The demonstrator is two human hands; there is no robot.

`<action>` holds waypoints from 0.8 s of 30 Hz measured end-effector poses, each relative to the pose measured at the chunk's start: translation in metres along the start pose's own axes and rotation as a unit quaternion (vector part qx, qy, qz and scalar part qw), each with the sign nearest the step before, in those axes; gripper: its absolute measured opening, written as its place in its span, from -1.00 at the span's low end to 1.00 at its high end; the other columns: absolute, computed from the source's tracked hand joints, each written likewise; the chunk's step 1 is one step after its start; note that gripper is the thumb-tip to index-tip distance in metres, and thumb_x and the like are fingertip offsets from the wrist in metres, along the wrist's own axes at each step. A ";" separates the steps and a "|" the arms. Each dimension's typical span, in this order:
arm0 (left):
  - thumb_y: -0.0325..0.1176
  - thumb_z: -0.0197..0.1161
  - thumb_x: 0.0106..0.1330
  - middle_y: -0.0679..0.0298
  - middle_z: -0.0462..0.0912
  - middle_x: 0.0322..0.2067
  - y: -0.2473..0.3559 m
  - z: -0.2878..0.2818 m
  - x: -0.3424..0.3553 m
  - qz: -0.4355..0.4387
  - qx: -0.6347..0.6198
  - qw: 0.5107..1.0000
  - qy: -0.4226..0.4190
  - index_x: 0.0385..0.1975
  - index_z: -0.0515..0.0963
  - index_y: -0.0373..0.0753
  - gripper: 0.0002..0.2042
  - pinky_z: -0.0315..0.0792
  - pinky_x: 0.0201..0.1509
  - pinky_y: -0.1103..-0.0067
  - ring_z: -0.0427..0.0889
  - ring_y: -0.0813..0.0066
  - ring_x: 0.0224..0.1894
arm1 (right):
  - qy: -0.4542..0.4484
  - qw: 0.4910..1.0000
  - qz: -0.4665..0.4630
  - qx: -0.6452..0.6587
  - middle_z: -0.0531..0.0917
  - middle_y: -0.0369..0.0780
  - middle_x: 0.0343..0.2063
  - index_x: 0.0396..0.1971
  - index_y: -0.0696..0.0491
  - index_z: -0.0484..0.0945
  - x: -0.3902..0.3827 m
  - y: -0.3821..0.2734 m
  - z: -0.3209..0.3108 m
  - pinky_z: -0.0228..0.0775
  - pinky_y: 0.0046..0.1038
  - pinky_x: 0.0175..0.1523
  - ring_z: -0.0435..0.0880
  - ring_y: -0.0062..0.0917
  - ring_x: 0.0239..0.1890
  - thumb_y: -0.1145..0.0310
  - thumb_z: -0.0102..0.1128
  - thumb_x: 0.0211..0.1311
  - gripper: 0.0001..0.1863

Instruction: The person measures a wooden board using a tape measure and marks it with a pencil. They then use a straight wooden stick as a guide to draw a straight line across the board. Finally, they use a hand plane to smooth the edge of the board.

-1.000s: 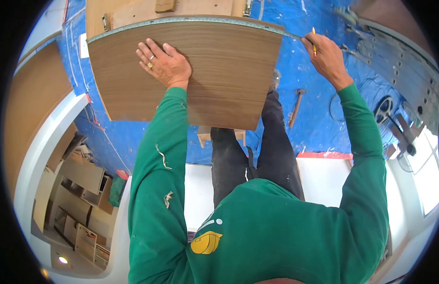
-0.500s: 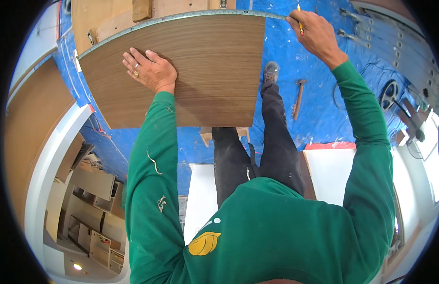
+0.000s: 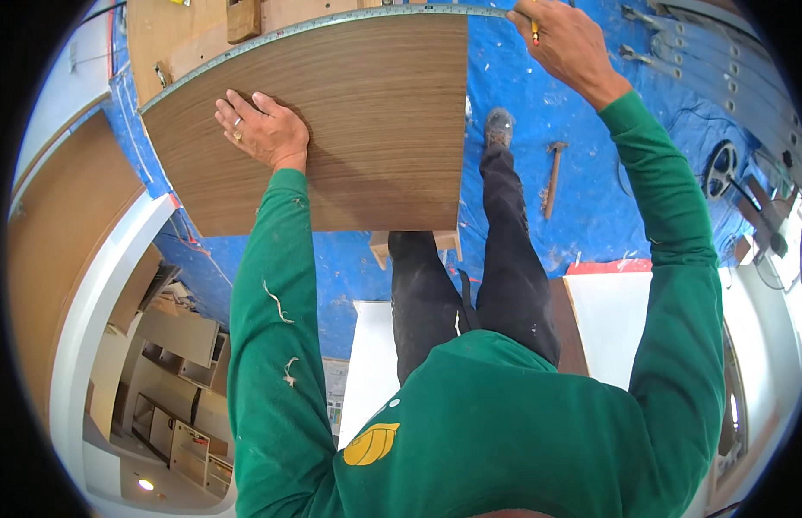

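Note:
My left hand [image 3: 264, 131] lies flat on a brown wood-grain panel [image 3: 375, 129], fingers spread and rings on them. Along the panel's far edge stretches a silver tape measure [image 3: 332, 19], running from the left corner past the right edge. Beyond that right edge, my right hand [image 3: 563, 43] is closed on the tape's end. A yellow pencil [image 3: 535, 33] also sits between its fingers, eraser end toward me. Whether a tape case is inside that hand is hidden.
A wooden block [image 3: 243, 21] rests on light boards beyond the panel. On the blue floor sheet [image 3: 504, 78] lie a hammer [image 3: 554, 180], and farther right a folded metal ladder [image 3: 720, 65] and a fan [image 3: 722, 169]. White boards [image 3: 604, 319] flank my legs. A brown panel [image 3: 72, 233] stands at left.
The view has shifted slightly, with panel, tape and both hands a little farther up and left in the picture. The left hand stays flat on the panel; the right still grips tape and pencil.

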State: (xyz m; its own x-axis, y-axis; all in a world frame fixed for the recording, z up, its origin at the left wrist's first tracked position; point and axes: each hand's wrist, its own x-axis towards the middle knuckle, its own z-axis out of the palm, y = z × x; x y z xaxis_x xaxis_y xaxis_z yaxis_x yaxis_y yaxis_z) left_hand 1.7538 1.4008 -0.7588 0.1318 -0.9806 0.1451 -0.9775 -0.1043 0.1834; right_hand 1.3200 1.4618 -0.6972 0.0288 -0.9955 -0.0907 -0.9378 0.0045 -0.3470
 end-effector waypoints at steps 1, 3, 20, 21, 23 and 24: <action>-0.02 -0.13 0.68 -0.11 0.20 0.60 0.000 0.000 0.000 0.000 -0.002 1.000 0.001 0.55 0.29 -0.33 -0.38 -0.05 0.71 0.07 0.08 -0.11 0.66 | 0.006 1.000 -0.002 0.001 0.66 0.03 -0.49 -0.44 0.09 0.62 0.000 0.000 0.000 0.48 0.04 -0.24 0.70 0.02 -0.35 0.21 0.22 0.44 -0.71; -0.01 -0.13 0.68 -0.11 0.21 0.60 -0.001 0.001 0.001 -0.001 -0.007 1.000 0.002 0.55 0.30 -0.33 -0.38 -0.04 0.71 0.08 0.08 -0.09 0.66 | 0.018 1.000 -0.011 0.005 0.66 0.04 -0.50 -0.43 0.09 0.62 -0.001 0.000 0.000 0.48 0.04 -0.25 0.70 0.02 -0.37 0.21 0.21 0.45 -0.71; -0.05 -0.14 0.69 -0.07 0.18 0.61 0.003 -0.004 -0.001 -0.002 -0.008 1.000 -0.015 0.57 0.25 -0.31 -0.39 -0.07 0.71 0.05 0.05 -0.09 0.67 | 0.028 0.999 -0.026 0.022 0.64 0.03 -0.52 -0.43 0.10 0.59 -0.014 0.001 0.008 0.49 0.03 -0.28 0.69 0.03 -0.40 0.22 0.19 0.46 -0.70; -0.05 -0.13 0.69 -0.08 0.19 0.61 0.004 -0.005 0.000 0.000 -0.009 1.000 -0.016 0.57 0.25 -0.32 -0.39 -0.06 0.71 0.04 0.05 -0.10 0.67 | 0.024 0.999 -0.033 0.033 0.64 0.04 -0.52 -0.43 0.10 0.59 -0.017 0.000 0.010 0.49 0.03 -0.27 0.69 0.04 -0.40 0.22 0.19 0.46 -0.71; -0.07 -0.12 0.68 -0.10 0.18 0.61 0.000 -0.006 -0.001 0.001 -0.036 0.999 -0.015 0.56 0.26 -0.32 -0.40 -0.05 0.70 0.03 0.05 -0.11 0.67 | 0.007 0.997 -0.049 0.061 0.63 0.05 -0.51 -0.44 0.11 0.59 -0.029 -0.005 0.014 0.49 0.04 -0.27 0.68 0.07 -0.39 0.23 0.17 0.45 -0.71; -0.08 -0.11 0.68 -0.11 0.17 0.61 -0.003 -0.005 -0.001 0.000 -0.049 0.999 -0.014 0.56 0.27 -0.32 -0.41 -0.05 0.69 0.02 0.05 -0.11 0.66 | -0.014 0.997 -0.038 0.071 0.63 0.05 -0.50 -0.43 0.11 0.59 -0.037 -0.011 0.014 0.48 0.04 -0.26 0.67 0.08 -0.38 0.23 0.17 0.45 -0.71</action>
State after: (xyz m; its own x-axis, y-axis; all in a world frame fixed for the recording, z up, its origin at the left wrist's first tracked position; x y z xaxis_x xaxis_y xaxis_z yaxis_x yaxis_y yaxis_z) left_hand 1.7576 1.4030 -0.7550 0.1248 -0.9852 0.1175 -0.9566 -0.0880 0.2777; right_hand 1.3339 1.5000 -0.7036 0.1095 -0.9904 -0.0844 -0.8741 -0.0555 -0.4826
